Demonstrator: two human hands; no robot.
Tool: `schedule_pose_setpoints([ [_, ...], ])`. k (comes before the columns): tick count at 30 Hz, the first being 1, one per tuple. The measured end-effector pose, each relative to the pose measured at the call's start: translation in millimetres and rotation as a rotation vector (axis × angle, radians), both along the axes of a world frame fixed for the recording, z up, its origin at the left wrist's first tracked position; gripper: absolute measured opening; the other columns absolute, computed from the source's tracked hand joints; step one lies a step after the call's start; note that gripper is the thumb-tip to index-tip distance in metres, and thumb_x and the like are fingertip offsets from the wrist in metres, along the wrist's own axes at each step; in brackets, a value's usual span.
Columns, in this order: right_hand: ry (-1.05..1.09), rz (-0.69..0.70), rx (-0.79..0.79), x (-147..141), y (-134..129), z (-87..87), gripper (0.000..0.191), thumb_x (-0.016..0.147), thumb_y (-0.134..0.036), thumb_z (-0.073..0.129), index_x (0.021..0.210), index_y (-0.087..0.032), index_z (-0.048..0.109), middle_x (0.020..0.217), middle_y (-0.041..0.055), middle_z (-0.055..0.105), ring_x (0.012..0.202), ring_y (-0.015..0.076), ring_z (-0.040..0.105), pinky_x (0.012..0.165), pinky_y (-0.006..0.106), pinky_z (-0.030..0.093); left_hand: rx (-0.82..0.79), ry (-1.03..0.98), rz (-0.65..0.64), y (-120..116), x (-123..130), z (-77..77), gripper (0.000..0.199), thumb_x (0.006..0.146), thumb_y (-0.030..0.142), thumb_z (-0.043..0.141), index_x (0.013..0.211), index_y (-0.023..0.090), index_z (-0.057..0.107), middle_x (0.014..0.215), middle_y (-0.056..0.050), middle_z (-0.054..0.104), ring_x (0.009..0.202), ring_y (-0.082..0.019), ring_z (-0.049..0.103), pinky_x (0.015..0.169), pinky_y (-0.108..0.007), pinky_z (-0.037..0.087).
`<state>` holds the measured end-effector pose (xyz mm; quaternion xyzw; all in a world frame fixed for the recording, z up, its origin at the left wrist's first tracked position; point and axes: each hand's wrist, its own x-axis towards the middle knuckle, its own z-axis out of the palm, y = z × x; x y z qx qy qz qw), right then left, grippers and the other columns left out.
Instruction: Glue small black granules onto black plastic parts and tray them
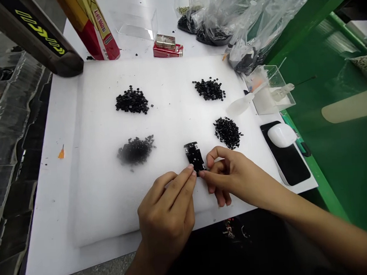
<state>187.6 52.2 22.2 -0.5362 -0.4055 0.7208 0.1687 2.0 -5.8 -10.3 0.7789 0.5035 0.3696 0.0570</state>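
A thin black plate (194, 155) with small holes and notched edges lies tilted on the white foam pad (107, 207), in front of me. My left hand (170, 208) presses its index and middle fingertips on the plate's near end; its thumb is hidden. From the right, my right hand (228, 174) grips the plate's near right corner with the thumb, its index finger bent above and the other fingers curled below. Close to my right knuckles is a pile of tiny black pieces (228, 132). Whether a small piece sits between my fingertips cannot be seen.
More black piles lie on the pad: far left (131, 101), near left (136, 150), far right (209, 89). A dropper bottle (240, 105) and clear box (275, 91) stand right, beyond a phone (287, 160) carrying a white case (282, 135). Plastic bags (226, 20) fill the back.
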Motion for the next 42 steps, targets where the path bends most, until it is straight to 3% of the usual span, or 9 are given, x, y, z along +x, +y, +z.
schedule_pose_setpoints([
  [10, 0.056, 0.058, -0.102, -1, 13, 0.8, 0.034, 0.092, -0.034, 0.075, 0.088, -0.024, 0.042, 0.065, -0.0017, 0.071, 0.052, 0.0173, 0.071, 0.042, 0.018, 0.052, 0.011, 0.133, -0.043, 0, -1, 2.0, 0.037, 0.089, -0.005, 0.065, 0.122, 0.008, 0.071, 0.125, -0.008, 0.077, 0.103, -0.022, 0.070, 0.084, -0.037, 0.063],
  [15, 0.008, 0.021, -0.089, -4, 11, -1.4, 0.031, 0.090, -0.028, 0.073, 0.087, -0.024, 0.042, 0.064, -0.0006, 0.071, 0.055, 0.0194, 0.073, 0.043, 0.019, 0.053, -0.011, 0.163, -0.066, -2, -2, 4.3, 0.036, 0.090, -0.005, 0.064, 0.123, 0.007, 0.070, 0.130, -0.009, 0.075, 0.105, -0.023, 0.069, 0.075, -0.037, 0.057],
  [20, -0.056, -0.011, -0.086, -9, 8, -0.9, 0.031, 0.087, -0.021, 0.072, 0.086, -0.024, 0.041, 0.062, -0.0007, 0.071, 0.056, 0.0201, 0.073, 0.044, 0.020, 0.053, -0.005, 0.156, -0.087, -1, -3, 3.5, 0.030, 0.090, -0.004, 0.066, 0.117, 0.005, 0.072, 0.127, -0.009, 0.076, 0.107, -0.022, 0.069, 0.078, -0.037, 0.052],
  [31, -0.019, -0.031, -0.040, -7, -1, -2.2, 0.033, 0.093, -0.038, 0.073, 0.094, -0.024, 0.043, 0.067, -0.0040, 0.069, 0.062, 0.0196, 0.075, 0.053, 0.023, 0.055, 0.058, 0.124, -0.054, 0, 0, -1.4, 0.031, 0.089, -0.004, 0.066, 0.118, 0.004, 0.071, 0.123, -0.013, 0.077, 0.103, -0.025, 0.069, 0.078, -0.040, 0.052],
  [34, -0.057, -0.186, 0.095, -10, -19, -3.9, 0.032, 0.097, -0.048, 0.068, 0.098, -0.024, 0.047, 0.071, -0.0038, 0.068, 0.057, 0.0156, 0.069, 0.050, 0.023, 0.053, 0.052, 0.081, -0.034, -2, 0, -1.7, 0.031, 0.091, -0.004, 0.062, 0.119, 0.004, 0.071, 0.121, -0.013, 0.078, 0.104, -0.025, 0.068, 0.080, -0.040, 0.053],
  [38, -0.131, -0.375, 0.414, 1, -40, -7.2, 0.029, 0.101, -0.050, 0.064, 0.096, -0.022, 0.056, 0.076, -0.0008, 0.067, 0.060, 0.0134, 0.064, 0.057, 0.026, 0.054, -0.030, 0.068, -0.048, 6, -5, 6.0, 0.039, 0.095, -0.003, 0.051, 0.131, 0.007, 0.065, 0.129, -0.011, 0.075, 0.109, -0.024, 0.067, 0.088, -0.039, 0.056],
  [42, -0.442, -0.588, 0.851, 33, -21, -2.5, 0.024, 0.098, -0.043, 0.069, 0.093, -0.021, 0.065, 0.085, 0.0036, 0.070, 0.073, 0.0165, 0.067, 0.069, 0.031, 0.058, 0.024, 0.278, -0.182, 31, -12, 12.8, 0.059, 0.089, -0.007, 0.041, 0.142, 0.013, 0.058, 0.147, -0.005, 0.064, 0.132, -0.029, 0.060, 0.095, -0.043, 0.058],
])
